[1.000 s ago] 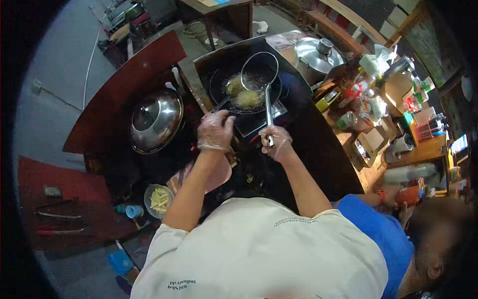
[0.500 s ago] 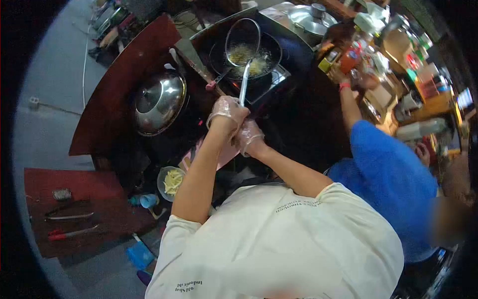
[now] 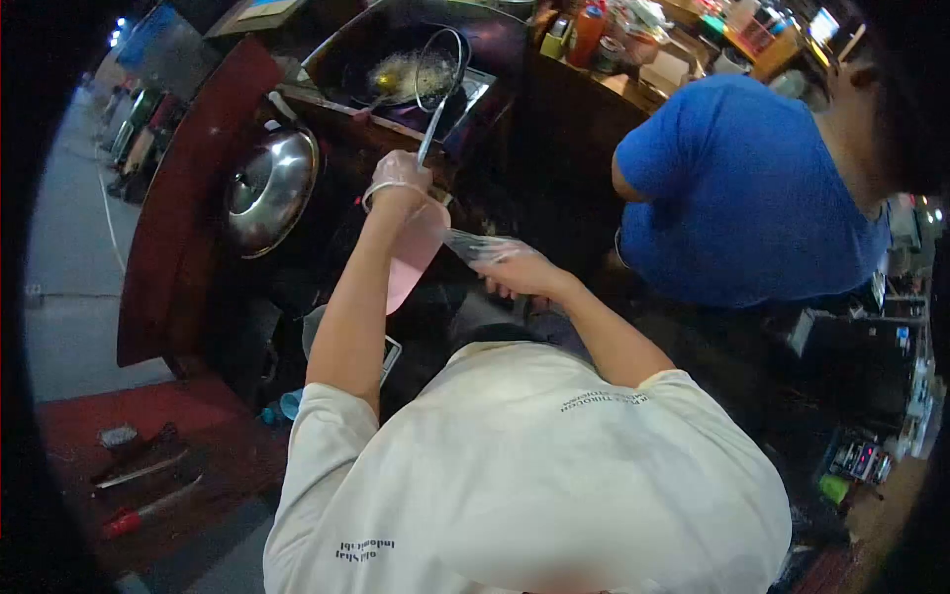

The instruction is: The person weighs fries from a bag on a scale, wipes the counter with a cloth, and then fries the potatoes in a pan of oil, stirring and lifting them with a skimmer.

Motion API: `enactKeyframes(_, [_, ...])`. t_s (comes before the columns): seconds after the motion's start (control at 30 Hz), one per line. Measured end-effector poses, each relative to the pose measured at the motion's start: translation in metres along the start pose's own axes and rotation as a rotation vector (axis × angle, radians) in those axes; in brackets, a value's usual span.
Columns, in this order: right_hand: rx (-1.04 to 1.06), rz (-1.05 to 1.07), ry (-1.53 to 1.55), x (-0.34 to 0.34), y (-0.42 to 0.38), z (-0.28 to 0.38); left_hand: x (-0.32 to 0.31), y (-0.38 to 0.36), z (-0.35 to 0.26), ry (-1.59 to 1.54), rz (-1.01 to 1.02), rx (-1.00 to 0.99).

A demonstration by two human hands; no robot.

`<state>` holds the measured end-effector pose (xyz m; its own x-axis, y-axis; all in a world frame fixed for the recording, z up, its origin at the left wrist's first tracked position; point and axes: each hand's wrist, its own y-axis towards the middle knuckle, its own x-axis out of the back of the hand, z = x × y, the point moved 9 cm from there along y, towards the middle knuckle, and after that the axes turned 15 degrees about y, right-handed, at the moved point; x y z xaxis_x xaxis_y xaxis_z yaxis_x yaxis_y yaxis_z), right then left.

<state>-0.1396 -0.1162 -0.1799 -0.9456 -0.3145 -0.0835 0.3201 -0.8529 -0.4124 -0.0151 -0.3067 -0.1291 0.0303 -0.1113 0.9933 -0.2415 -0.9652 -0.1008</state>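
Note:
My left hand, in a clear plastic glove, is closed round the handle of a long-handled skimmer. The skimmer's round head overlaps the right side of a dark wok, where pale food sits in bubbling oil. Lower and to the right, my right hand has its fingers curled. A loose clear plastic glove stretches leftward from it, over part of a pink board. Beneath my left forearm, a bowl is mostly hidden.
A domed metal lid stands left of the stove. Tongs with red grips and a scrubber lie on a red table. At right is a person in a blue shirt, near a counter crowded with bottles and boxes.
My right hand has come away from my left and moved right, its glove now loose and stretched. The skimmer head sits further right over the wok. The person in blue has turned.

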Motion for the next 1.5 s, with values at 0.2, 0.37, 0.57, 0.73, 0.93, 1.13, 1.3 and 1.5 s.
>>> enactKeyframes(0.2, [-0.287,-0.214,-0.022,0.053,-0.073,-0.125,-0.008,-0.083,-0.008,-0.495,-0.063,-0.127])
enactKeyframes(0.37, [-0.495,-0.275,-0.214,0.088,-0.128,-0.18,-0.106,-0.166,-0.005,-1.117,0.338,0.172])
enactKeyframes(0.57, [-0.396,-0.263,-0.576,0.114,-0.169,-0.169,-0.187,-0.202,-0.02,-1.168,0.466,0.222])
enactKeyframes(0.73, [-0.511,-0.223,-0.686,0.139,-0.19,-0.2,-0.25,-0.185,-0.028,-1.138,0.535,0.267])
enactKeyframes(0.93, [-0.562,-0.317,-0.703,0.167,-0.205,-0.204,-0.277,-0.167,-0.023,-1.119,0.449,0.287])
enactKeyframes(1.13, [-0.617,-0.2,-0.576,0.166,-0.223,-0.262,-0.252,-0.165,-0.02,-1.026,0.359,0.239])
enactKeyframes(1.3, [-0.515,-0.258,-0.644,0.158,-0.229,-0.257,-0.251,-0.175,-0.007,-0.782,0.224,0.121])
enactKeyframes(1.5, [-0.499,-0.056,-0.752,0.155,-0.218,-0.305,-0.24,-0.185,0.005,-0.732,0.184,0.144])
